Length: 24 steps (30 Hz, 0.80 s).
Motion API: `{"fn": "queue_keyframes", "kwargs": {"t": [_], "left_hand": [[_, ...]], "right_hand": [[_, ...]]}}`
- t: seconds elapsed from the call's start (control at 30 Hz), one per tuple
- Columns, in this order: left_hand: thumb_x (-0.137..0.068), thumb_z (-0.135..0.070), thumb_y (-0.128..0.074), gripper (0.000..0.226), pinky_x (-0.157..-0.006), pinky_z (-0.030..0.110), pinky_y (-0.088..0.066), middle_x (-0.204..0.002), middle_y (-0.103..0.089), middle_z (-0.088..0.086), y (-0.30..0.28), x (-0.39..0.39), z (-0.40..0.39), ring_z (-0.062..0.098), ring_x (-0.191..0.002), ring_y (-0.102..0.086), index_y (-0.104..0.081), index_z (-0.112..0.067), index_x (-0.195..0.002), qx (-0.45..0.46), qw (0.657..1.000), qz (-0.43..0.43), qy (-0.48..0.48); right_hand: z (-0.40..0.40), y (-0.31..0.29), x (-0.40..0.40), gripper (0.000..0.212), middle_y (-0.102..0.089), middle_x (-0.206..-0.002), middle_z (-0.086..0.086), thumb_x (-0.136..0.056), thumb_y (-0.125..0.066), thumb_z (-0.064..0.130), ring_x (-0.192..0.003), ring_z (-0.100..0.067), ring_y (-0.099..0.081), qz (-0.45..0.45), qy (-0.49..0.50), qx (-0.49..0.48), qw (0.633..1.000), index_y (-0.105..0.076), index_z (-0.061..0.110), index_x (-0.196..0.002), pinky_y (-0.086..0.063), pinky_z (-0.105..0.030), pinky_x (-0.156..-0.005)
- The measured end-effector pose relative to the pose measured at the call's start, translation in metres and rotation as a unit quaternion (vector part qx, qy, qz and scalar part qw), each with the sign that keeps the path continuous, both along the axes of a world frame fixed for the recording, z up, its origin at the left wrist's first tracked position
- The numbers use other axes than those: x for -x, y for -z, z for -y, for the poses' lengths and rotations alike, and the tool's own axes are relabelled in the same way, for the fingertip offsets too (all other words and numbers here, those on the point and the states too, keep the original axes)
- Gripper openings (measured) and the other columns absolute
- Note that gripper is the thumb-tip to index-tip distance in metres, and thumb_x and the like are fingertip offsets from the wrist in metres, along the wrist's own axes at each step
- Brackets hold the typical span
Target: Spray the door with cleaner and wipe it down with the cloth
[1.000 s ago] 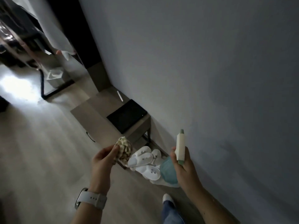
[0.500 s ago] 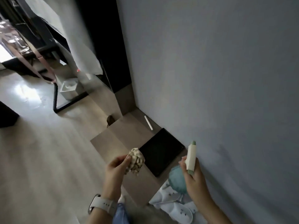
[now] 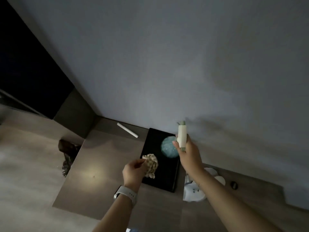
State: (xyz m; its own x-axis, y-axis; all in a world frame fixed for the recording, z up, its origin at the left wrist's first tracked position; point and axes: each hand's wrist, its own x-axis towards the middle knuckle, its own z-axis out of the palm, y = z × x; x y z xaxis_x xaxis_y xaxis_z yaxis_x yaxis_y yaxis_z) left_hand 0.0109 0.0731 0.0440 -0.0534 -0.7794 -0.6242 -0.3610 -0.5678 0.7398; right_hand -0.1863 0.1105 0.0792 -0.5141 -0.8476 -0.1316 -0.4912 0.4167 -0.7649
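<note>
Head view: the spray bottle (image 3: 181,135), white with a green nozzle, stands upright in the right hand (image 3: 187,152), whose grip curls around it close to the grey door (image 3: 167,64). Left hand (image 3: 133,171) pinches a crumpled patterned cloth (image 3: 151,164) above what seems a black tablet (image 3: 160,178) on the low table (image 3: 93,173).

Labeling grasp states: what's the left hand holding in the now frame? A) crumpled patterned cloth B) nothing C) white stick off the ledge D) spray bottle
A: the left hand, the one with the watch, pinches the crumpled patterned cloth over the black tray; the spray bottle is gripped in the right hand, and the white stick lies untouched on the ledge.
</note>
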Motion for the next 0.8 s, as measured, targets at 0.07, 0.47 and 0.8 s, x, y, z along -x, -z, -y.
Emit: {"fn": "queue_keyframes", "kwargs": {"t": [0.07, 0.47, 0.8], "left_hand": [[-0.076, -0.028, -0.081, 0.01, -0.069, 0.028, -0.053, -0.074, -0.072, -0.002, 0.019, 0.013, 0.007, 0.016, -0.073, -0.066, -0.074, -0.022, -0.079, 0.005, 1.0, 0.02, 0.019], [-0.083, -0.031, -0.076, 0.02, -0.063, 0.008, -0.045, -0.087, -0.072, -0.005, 0.067, 0.036, 0.015, 0.01, -0.085, -0.067, -0.073, -0.02, -0.099, 0.048, 0.993, 0.044, 0.103], [-0.085, -0.009, -0.072, 0.034, -0.094, 0.028, -0.049, -0.109, -0.067, 0.003, -0.004, 0.006, 0.01, 0.015, -0.108, -0.062, -0.066, -0.011, -0.119, 0.081, 0.994, -0.014, 0.076]], "right_hand": [[0.009, 0.01, 0.005, 0.029, -0.064, -0.09, -0.002, -0.097, -0.059, 0.031, -0.079, -0.017, -0.062, -0.012, -0.01, 0.001, 1.0, -0.056, 0.011, -0.117, -0.049, -0.022, -0.067], [0.013, 0.026, 0.004, 0.035, -0.057, -0.086, 0.007, -0.097, -0.056, 0.037, -0.073, -0.008, -0.052, -0.089, 0.004, 0.014, 0.996, -0.057, 0.009, -0.117, -0.034, -0.007, -0.056], [-0.003, 0.003, -0.014, 0.07, -0.05, -0.142, 0.0, -0.093, -0.065, 0.028, -0.126, -0.014, -0.051, 0.072, 0.042, 0.026, 0.996, -0.03, 0.017, -0.152, -0.048, -0.034, -0.102]]}}
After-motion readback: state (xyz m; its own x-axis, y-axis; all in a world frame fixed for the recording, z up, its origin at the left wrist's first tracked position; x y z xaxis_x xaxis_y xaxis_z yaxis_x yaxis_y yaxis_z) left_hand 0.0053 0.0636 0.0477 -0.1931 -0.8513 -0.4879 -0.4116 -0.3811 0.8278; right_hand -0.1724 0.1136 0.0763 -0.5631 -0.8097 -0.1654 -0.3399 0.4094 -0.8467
